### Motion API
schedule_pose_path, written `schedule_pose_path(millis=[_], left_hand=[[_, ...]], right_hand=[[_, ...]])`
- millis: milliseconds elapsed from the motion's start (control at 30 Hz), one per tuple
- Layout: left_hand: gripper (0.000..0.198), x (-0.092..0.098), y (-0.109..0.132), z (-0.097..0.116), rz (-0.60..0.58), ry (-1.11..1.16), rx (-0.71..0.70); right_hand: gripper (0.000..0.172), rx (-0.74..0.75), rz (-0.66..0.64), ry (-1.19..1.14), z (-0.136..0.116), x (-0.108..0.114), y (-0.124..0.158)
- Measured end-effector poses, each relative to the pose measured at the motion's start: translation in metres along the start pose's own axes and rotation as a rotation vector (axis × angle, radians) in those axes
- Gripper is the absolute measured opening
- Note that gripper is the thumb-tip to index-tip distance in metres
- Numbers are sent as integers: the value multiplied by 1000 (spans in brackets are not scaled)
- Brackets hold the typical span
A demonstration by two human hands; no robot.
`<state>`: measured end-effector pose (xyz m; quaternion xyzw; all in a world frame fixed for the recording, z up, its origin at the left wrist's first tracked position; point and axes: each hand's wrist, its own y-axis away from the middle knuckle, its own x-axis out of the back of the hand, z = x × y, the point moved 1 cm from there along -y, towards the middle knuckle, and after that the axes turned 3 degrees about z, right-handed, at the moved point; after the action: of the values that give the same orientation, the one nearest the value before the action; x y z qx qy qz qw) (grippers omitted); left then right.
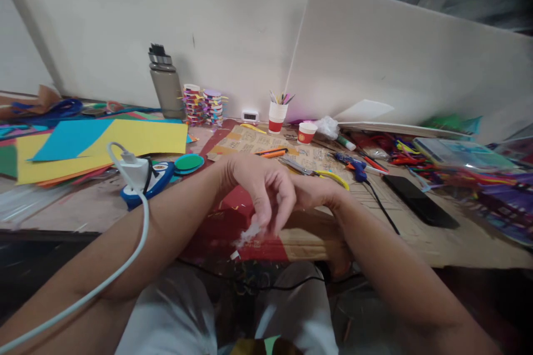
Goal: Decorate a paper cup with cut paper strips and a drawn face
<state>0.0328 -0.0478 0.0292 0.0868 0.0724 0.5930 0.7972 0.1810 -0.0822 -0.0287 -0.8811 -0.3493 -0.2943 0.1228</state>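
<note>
My left hand (268, 191) hangs over the near edge of the cardboard-covered table, its fingers curled down. A whitish, wispy scrap (249, 233) shows at its thumb and fingertips, blurred, and the fingers look closed on it. Just below is a small white bit (235, 255). Behind and against the left hand lies my right hand (312, 191); its fingers are hidden, so what they hold does not show. Scissors with yellow handles (333, 176) lie just beyond the hands, beside an orange cutter (272, 153). To the right rests a blue glue gun (357, 167).
A white cable runs over my left forearm to a blue power strip (156, 183). A phone (418, 199) lies at the right. Further back stand a bottle (166, 89), a pen cup (276, 119) and a small red cup (307, 133). Coloured sheets (137, 136) lie left.
</note>
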Motion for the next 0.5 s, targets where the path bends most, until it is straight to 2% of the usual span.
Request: schedule_pose_path(millis=[67,100,167,267,367,500], left_hand=[[36,8,2,-4,164,-15,-41],[35,14,2,-7,275,-1,-90],[34,29,3,-13,568,64,-266],[31,49,3,-20,835,201,-488],[28,62,3,-25,960,273,-579],[25,66,2,-30,987,250,-522]], right_hand=[[22,13,-75,-115,-5,-3,3],[20,17,-48,-164,-7,-4,4],[19,1,156,-223,-9,-4,4],[20,-75,563,-306,-7,-1,3],[26,-103,822,-414,-1,4,0],[39,-81,933,-530,7,7,-5]])
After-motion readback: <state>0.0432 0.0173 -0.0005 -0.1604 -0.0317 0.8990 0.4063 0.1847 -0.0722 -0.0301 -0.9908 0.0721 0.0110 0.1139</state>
